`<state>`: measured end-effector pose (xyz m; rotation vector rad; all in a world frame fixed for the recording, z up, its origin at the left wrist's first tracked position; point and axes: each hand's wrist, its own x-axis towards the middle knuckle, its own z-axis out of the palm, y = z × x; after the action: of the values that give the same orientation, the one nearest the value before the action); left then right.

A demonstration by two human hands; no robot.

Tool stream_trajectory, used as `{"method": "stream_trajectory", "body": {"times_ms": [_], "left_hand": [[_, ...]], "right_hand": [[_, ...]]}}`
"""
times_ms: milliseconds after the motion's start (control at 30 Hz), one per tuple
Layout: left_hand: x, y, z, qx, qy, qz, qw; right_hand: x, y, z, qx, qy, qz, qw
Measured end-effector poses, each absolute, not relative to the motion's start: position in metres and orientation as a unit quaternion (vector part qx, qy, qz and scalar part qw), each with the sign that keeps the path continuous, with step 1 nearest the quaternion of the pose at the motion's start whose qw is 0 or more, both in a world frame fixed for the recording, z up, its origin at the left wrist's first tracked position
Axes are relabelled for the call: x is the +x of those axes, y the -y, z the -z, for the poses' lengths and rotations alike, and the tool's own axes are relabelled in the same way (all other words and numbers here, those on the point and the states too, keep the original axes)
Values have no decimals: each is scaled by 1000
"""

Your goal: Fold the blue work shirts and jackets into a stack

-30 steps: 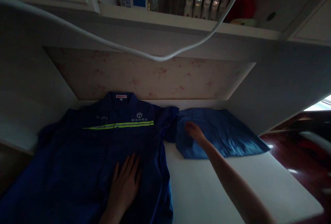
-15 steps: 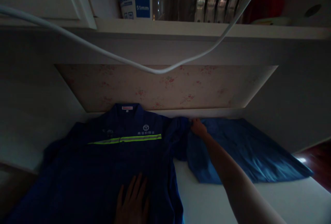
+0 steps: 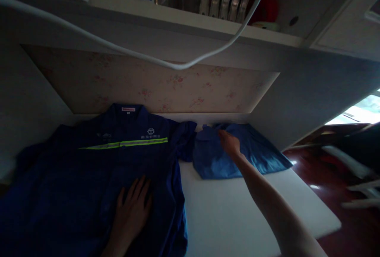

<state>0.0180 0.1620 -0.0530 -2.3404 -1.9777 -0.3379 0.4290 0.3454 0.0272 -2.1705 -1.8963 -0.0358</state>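
A dark blue work shirt (image 3: 89, 177) with a yellow-green reflective stripe lies spread flat on the white table (image 3: 231, 217), collar towards the wall. My left hand (image 3: 132, 209) rests flat on its lower front, fingers apart. To the right lies a lighter blue folded garment (image 3: 255, 156). My right hand (image 3: 229, 144) reaches out over that garment and rests on its upper left part, by the shirt's right sleeve (image 3: 185, 140). Its fingers look curled down onto the fabric, but the dim light hides whether they grip it.
A white cable (image 3: 166, 62) hangs in a loop across the wall above the table. A shelf (image 3: 192, 15) overhead holds a labelled can and shiny containers. Dark red floor (image 3: 341, 177) lies past the table's right edge. Floral wallpaper backs the table.
My right hand has moved from the folded garment's far left corner to a spot a little right and nearer on it. The left hand stays flat on the shirt. The view has shifted.
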Motion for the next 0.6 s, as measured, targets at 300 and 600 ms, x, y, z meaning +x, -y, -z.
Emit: {"method": "stream_trajectory", "body": {"times_ms": [300,600], "left_hand": [[27,-163,29,-733,629,257,-20],[181,-150,-44,-821,434,282,-240]], "right_hand": [[474,-107,-55,-508,734,-445,72],[503,-122,-35,-620,620,-402,265]]}}
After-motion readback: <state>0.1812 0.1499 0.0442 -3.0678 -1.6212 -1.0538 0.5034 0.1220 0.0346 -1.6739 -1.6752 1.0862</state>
